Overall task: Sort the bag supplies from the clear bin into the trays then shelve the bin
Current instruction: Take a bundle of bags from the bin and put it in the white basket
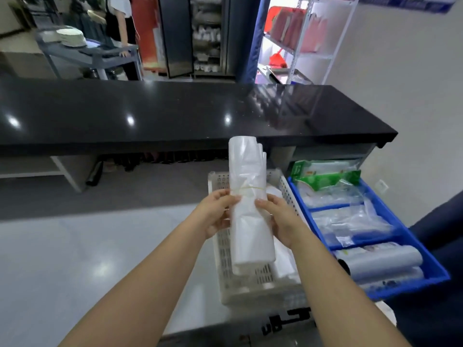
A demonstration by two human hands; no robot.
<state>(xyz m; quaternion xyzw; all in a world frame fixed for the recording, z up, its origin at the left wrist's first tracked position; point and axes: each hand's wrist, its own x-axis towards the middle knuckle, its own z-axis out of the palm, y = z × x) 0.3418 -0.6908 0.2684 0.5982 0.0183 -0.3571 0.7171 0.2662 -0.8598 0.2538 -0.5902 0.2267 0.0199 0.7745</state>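
Low pale surface [250, 319], black lettering, mostly hidden: carrying two trays, one just beside the other. White perforated tray [223, 246], left, holding white bag bundles [283, 261]. Blue divided tray [413, 286], right, holding green-printed packs [325, 180] at the far end, clear bags [345, 224] in the middle, grey rolls [380, 261] nearest. Black counter [175, 116] beyond: reflecting ceiling lights. Grey cart [100, 56], far left: bearing stacked white plates [71, 36].

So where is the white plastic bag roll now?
Centre of the head view: the left hand and right hand hold the white plastic bag roll over the white perforated tray, left of the blue divided tray.
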